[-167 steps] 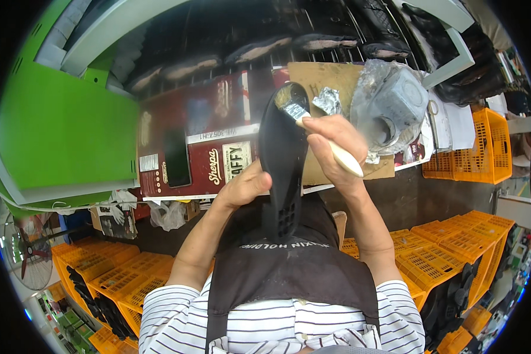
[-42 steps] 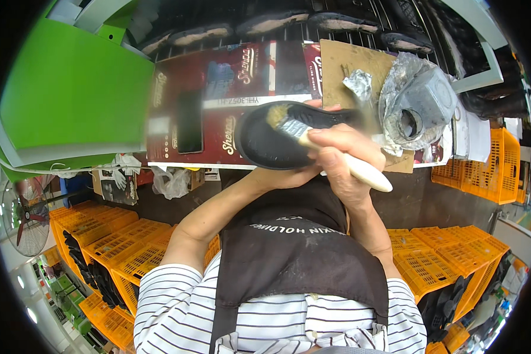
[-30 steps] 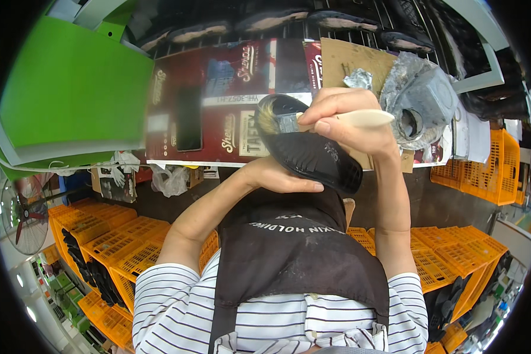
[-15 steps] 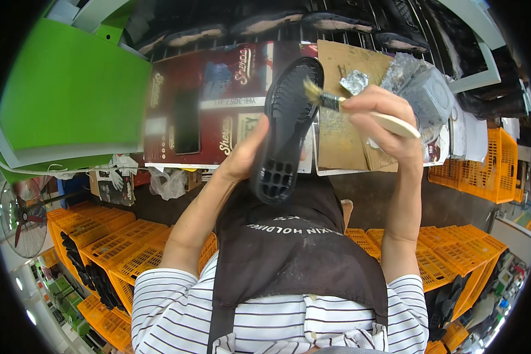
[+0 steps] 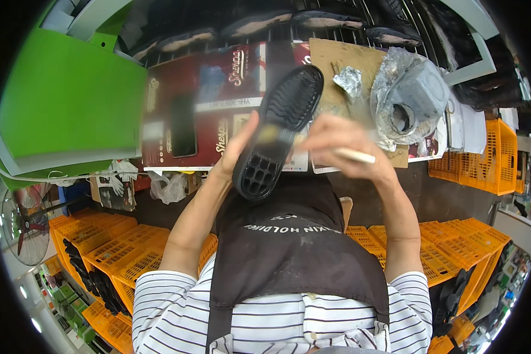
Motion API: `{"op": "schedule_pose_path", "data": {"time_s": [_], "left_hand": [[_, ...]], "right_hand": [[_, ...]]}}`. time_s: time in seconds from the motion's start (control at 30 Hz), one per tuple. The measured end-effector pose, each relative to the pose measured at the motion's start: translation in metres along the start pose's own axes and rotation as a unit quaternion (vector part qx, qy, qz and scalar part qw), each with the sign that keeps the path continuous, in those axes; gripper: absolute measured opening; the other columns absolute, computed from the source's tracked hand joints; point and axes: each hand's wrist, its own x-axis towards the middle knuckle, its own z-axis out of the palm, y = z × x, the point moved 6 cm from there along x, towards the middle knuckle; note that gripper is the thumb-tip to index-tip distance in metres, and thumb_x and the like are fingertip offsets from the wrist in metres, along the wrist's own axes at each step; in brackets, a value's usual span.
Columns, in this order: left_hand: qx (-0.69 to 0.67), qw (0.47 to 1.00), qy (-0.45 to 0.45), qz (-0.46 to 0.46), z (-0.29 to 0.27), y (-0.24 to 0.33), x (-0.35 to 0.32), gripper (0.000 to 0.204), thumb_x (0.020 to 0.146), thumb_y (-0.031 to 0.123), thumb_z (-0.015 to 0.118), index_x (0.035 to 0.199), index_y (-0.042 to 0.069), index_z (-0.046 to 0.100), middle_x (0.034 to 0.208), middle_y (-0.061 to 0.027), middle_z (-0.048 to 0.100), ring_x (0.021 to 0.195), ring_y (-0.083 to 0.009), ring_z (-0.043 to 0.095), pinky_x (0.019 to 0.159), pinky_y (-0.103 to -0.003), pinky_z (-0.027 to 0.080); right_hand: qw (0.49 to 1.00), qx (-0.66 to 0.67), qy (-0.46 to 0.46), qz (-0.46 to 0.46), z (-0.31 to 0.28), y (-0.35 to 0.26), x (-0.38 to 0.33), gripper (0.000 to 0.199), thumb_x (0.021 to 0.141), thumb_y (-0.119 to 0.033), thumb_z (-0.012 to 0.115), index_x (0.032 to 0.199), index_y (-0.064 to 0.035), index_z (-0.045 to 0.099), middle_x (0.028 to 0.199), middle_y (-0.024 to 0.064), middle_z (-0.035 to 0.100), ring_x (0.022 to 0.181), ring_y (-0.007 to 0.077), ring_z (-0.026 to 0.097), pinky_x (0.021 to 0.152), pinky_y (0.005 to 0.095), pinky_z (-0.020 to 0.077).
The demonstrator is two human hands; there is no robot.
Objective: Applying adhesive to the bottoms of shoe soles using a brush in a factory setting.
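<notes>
My left hand [image 5: 237,150] is closed on the left edge of a black shoe sole [image 5: 290,99], held tilted above the front of the work surface. The sole shows wavy ridges at its far end and a grid of square hollows at the near heel end. My right hand [image 5: 343,141], smeared by motion, grips a brush with a pale handle [image 5: 357,155]. Its blurred yellowish bristles [image 5: 269,134] are over the middle of the sole; whether they touch it I cannot tell.
A plastic-wrapped grey container [image 5: 425,100] with a round opening stands right on cardboard [image 5: 324,59], near crumpled foil [image 5: 349,80]. A dark flat rectangle [image 5: 184,127] lies left. Shoes [image 5: 256,25] line a rack behind. Orange crates [image 5: 478,156] and a green panel [image 5: 76,100] flank the bench.
The brush has moved from the sole's far right edge nearer and left to its middle. My left hand has shifted slightly left, and the sole's heel end has swung left.
</notes>
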Motion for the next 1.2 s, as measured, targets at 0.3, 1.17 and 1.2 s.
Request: {"op": "schedule_pose_path", "data": {"time_s": [0.3, 1.17, 1.2], "left_hand": [[-0.050, 0.991, -0.121, -0.035, -0.003, -0.007, -0.003, 0.058, 0.103, 0.044, 0.024, 0.131, -0.002, 0.045, 0.111, -0.0154, 0.062, 0.095, -0.0228, 0.064, 0.087, -0.034, 0.053], [0.164, 0.986, 0.022, 0.020, -0.024, 0.001, -0.003, 0.064, 0.101, 0.051, 0.021, 0.124, 0.000, 0.052, 0.101, -0.0148, 0.065, 0.087, -0.0193, 0.063, 0.078, -0.032, 0.051], [0.145, 0.989, 0.032, 0.005, -0.020, 0.000, -0.003, 0.064, 0.101, 0.051, 0.020, 0.124, 0.000, 0.052, 0.101, -0.0143, 0.065, 0.087, -0.0199, 0.063, 0.078, -0.033, 0.051]], "right_hand": [[0.965, -0.259, 0.013, 0.028, 0.001, 0.004, -0.012, 0.031, 0.073, -0.005, 0.065, 0.103, -0.0103, 0.067, 0.080, 0.0064, 0.050, 0.078, 0.0237, 0.053, 0.068, 0.0346, 0.0454], [0.983, -0.091, 0.128, 0.095, -0.010, 0.000, -0.006, 0.015, 0.085, -0.006, 0.064, 0.099, -0.0034, 0.069, 0.078, 0.0110, 0.062, 0.070, 0.0236, 0.060, 0.062, 0.0327, 0.0467], [0.980, -0.124, 0.131, 0.081, -0.003, 0.002, -0.009, 0.017, 0.083, -0.004, 0.065, 0.099, -0.0037, 0.068, 0.077, 0.0110, 0.061, 0.069, 0.0245, 0.059, 0.061, 0.0331, 0.0467]]}}
